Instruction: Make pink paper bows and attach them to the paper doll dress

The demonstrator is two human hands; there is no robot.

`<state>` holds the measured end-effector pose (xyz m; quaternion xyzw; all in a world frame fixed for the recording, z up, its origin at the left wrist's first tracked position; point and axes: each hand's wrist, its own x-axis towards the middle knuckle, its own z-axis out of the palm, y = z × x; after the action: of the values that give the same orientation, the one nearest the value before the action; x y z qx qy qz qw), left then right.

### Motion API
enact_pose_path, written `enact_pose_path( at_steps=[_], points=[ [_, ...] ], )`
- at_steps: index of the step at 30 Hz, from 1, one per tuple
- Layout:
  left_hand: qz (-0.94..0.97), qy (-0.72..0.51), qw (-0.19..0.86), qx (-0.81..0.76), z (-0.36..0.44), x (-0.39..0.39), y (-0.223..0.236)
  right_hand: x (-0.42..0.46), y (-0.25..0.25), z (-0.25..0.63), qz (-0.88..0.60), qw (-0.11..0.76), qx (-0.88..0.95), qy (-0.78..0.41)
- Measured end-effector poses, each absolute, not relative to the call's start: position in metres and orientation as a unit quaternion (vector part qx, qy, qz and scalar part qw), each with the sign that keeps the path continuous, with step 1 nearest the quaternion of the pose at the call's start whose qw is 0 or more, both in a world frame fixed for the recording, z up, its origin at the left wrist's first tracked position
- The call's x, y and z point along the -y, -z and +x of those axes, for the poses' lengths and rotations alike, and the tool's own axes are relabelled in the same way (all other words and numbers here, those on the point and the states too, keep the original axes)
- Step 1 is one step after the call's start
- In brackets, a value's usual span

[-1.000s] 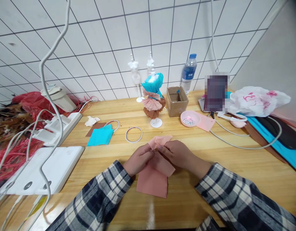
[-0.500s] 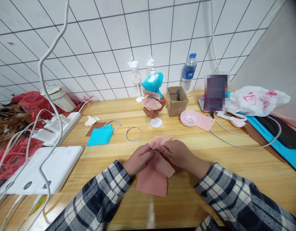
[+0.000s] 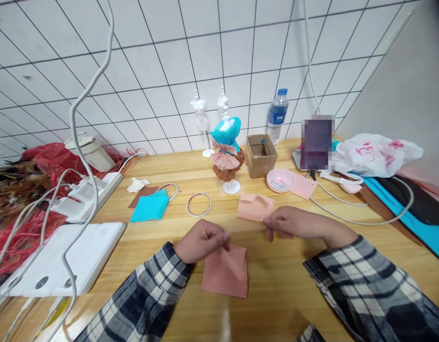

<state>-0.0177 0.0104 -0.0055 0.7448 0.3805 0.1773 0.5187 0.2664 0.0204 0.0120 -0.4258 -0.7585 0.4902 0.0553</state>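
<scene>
My left hand [image 3: 202, 241] is closed in a pinch over the table. From its fingertips a thin pink paper piece [image 3: 234, 265], blurred, slants down across a square of darker pink paper [image 3: 219, 281] lying on the wood. My right hand [image 3: 300, 227] is to the right, its slightly blurred fingers bent and apart beside the lower right corner of a creased peach paper sheet [image 3: 253, 207], which rests on the table. Behind stands a small white dress form [image 3: 230, 187] wearing pleated turquoise, pink and brown paper.
A ring [image 3: 198, 215], turquoise paper [image 3: 149, 208] and a pink bowl [image 3: 281, 189] of small shiny beads lie around. A cardboard box [image 3: 261, 166] and a water bottle [image 3: 277, 121] stand behind. White power banks [image 3: 68, 247] and cables [image 3: 94, 204] occupy the left; a plastic bag [image 3: 378, 152] is right.
My hands have moved apart, the right one going right. The peach sheet, between both hands before, now lies on the table. The view has shifted slightly.
</scene>
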Motion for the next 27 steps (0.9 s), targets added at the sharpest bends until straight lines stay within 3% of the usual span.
enact_pose_path(
  at_steps=[2,4,8,11,14,17,20,23,27],
  points=[
    [0.814,-0.134,0.471,-0.314,-0.019,-0.011,0.001,-0.02,-0.016,0.275,-0.362,0.005,0.752,-0.55],
    [0.865,-0.112,0.394,-0.29,-0.017,-0.008,-0.003,-0.021,-0.015,0.276,-0.338,0.043,0.756,-0.559],
    [0.886,-0.057,0.285,-0.362,-0.013,0.002,-0.007,-0.031,-0.003,0.266,-0.52,0.182,0.753,-0.359],
    [0.886,-0.03,0.282,-0.366,-0.012,0.004,-0.006,-0.035,0.01,0.258,-0.615,0.148,0.746,-0.21],
    [0.872,-0.074,0.325,-0.36,-0.02,-0.004,-0.009,-0.034,0.018,0.253,-0.615,0.128,0.755,-0.187],
    [0.798,-0.19,0.31,-0.481,-0.047,-0.021,-0.018,-0.032,0.021,0.247,-0.611,0.108,0.759,-0.196],
    [0.664,-0.373,0.062,-0.645,-0.089,-0.041,-0.024,-0.03,0.021,0.238,-0.579,0.117,0.777,-0.216],
    [0.627,-0.308,-0.086,-0.71,-0.125,-0.058,-0.02,-0.025,0.02,0.227,-0.517,0.185,0.791,-0.27],
    [0.631,-0.233,-0.101,-0.733,-0.13,-0.063,-0.01,-0.016,0.018,0.217,-0.431,0.254,0.721,-0.479]
  ],
)
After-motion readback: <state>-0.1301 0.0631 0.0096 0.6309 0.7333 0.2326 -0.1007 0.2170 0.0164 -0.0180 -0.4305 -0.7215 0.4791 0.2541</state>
